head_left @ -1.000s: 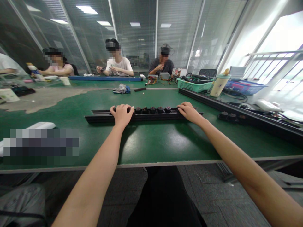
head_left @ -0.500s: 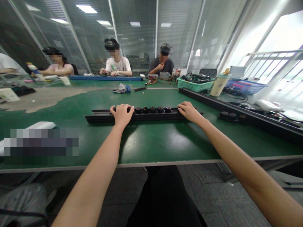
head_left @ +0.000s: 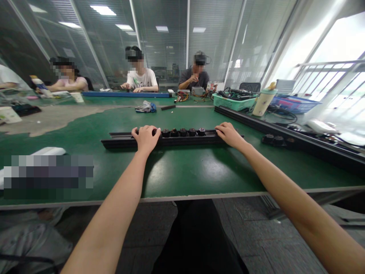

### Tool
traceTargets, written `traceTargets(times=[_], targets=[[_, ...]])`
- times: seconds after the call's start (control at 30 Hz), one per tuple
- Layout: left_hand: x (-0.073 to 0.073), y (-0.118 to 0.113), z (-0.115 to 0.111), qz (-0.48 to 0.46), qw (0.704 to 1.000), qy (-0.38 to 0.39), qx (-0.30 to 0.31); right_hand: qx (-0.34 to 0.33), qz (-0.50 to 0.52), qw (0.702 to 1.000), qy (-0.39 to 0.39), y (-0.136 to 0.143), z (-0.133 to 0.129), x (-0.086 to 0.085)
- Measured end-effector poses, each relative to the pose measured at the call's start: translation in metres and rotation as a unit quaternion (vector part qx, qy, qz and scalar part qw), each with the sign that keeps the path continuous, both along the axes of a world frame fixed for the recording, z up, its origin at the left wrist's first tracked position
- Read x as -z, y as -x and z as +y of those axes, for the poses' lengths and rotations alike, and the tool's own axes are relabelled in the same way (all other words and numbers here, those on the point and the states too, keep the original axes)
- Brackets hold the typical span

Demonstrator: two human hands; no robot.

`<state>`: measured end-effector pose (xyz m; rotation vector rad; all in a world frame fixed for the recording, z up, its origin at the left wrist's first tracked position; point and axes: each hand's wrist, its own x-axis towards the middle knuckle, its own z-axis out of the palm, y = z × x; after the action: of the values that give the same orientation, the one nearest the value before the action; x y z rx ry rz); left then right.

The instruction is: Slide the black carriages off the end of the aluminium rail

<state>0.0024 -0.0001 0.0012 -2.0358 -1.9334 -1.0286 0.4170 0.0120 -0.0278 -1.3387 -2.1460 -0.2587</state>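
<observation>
A long black channel-shaped rail (head_left: pixel 182 141) lies crosswise on the green table. Several round black parts (head_left: pixel 183 132) sit in a row in its channel; their exact kind is hard to make out. My left hand (head_left: pixel 146 137) is curled over the rail left of the row, thumb and fingers bent round its top, with something dark showing beneath the fingers. Toward the right end, my right hand (head_left: pixel 229 134) grips the rail with its fingers bent over the far edge. The fingertips of both hands are partly hidden.
A longer black rail (head_left: pixel 299 140) runs diagonally at right, with loose round black parts (head_left: pixel 273 139) beside it. Behind stand a green basket (head_left: pixel 234 102), a cup (head_left: pixel 264 102) and a blue basket (head_left: pixel 296 104). A grey cloth (head_left: pixel 146 107) lies farther back. Several people sit across the table.
My right hand has shifted slightly to the right along the rail. The left hand keeps its place on it, and the row of round parts looks the same.
</observation>
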Motion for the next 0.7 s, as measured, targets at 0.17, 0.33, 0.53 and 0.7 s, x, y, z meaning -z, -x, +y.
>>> traceTargets(times=[0.17, 0.33, 0.53, 0.7], targets=[[0.0, 0.0, 0.0, 0.001, 1.0, 0.002, 0.0, -0.002, 0.006, 1.0, 0.003, -0.0005, 0.0006, 0.0001], [-0.0001, -0.0004, 0.0003, -0.003, 1.0, 0.0, 0.001, -0.005, 0.009, 1.0, 0.002, -0.0011, -0.0003, -0.0006], [0.0007, -0.0002, 0.0009, -0.004, 1.0, -0.003, 0.003, -0.011, 0.009, 1.0, -0.01, -0.0002, -0.0009, 0.0007], [0.001, -0.0003, 0.0006, -0.004, 1.0, -0.004, 0.002, -0.008, 0.003, 1.0, -0.023, -0.0006, -0.0007, 0.0038]])
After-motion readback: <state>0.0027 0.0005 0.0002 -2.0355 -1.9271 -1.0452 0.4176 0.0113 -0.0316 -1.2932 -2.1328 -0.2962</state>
